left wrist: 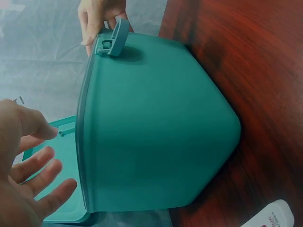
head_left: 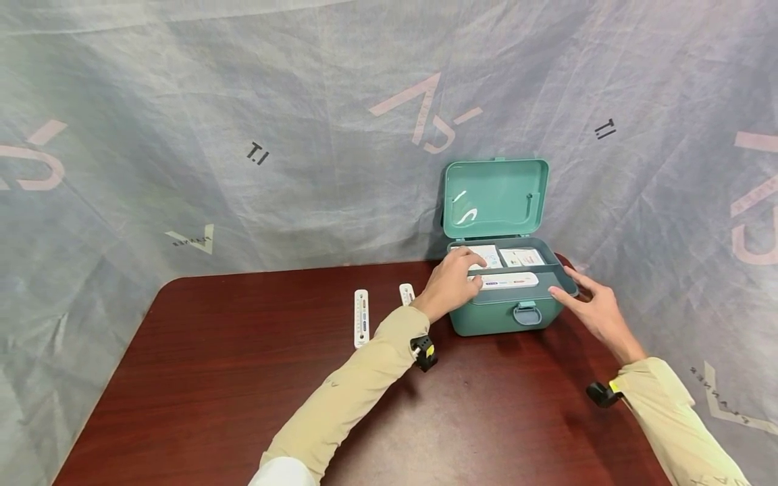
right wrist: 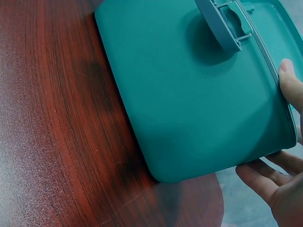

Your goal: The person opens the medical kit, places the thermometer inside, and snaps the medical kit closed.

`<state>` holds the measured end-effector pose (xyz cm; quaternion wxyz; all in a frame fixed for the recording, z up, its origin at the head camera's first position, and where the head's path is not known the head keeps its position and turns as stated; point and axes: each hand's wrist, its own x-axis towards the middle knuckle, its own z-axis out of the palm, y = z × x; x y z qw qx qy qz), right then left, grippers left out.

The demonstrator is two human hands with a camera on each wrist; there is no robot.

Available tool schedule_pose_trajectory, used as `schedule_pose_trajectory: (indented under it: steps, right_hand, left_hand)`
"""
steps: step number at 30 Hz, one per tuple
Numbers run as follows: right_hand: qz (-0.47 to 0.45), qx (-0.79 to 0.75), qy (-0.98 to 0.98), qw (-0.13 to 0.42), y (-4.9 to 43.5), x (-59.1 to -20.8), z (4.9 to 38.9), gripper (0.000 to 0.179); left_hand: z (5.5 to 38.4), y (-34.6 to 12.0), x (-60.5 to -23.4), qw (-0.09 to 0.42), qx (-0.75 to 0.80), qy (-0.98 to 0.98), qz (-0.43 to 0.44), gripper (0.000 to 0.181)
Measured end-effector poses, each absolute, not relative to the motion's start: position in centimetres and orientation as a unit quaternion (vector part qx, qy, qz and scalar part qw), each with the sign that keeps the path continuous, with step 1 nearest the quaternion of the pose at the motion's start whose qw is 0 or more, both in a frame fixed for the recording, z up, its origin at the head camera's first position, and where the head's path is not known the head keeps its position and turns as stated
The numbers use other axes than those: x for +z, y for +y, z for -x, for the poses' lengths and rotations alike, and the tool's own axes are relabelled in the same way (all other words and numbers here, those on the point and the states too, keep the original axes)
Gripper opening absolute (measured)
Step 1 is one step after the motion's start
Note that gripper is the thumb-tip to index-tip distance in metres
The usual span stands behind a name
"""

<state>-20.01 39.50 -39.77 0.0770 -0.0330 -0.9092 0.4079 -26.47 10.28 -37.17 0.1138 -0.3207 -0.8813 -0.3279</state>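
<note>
We are seeing the left sleeve (head_left: 358, 395) overlapping a thermometer (head_left: 406, 293) beside the teal box (head_left: 489, 319) on the table (head_left: 243, 371); left hand (head_left: 452, 282), fingers apart, hovering above, contact unclear; right hand (head_left: 598, 312), spread, touching it; only head view showing packets (head_left: 521, 257)

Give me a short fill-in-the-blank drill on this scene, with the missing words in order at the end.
1. Rather than closed, the lid of the green box is ____.
2. Counted up, the white thermometers lying directly on the table number ____.
3. The hand touching the box's right end is the person's ____ hand.
4. The left hand is over the box's ____ end.

Missing words: open; two; right; left.
</note>
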Motion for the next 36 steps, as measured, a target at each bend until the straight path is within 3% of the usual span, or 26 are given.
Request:
schedule_pose_trajectory:
  steps: [36]
  right_hand:
    - [0.035, 0.406, -0.911, 0.065, 39.5, -39.8, 20.0, 0.075]
  left_hand:
    - [23.2, 5.1, -38.5, 0.163, -0.442, -0.841, 0.265, 0.022]
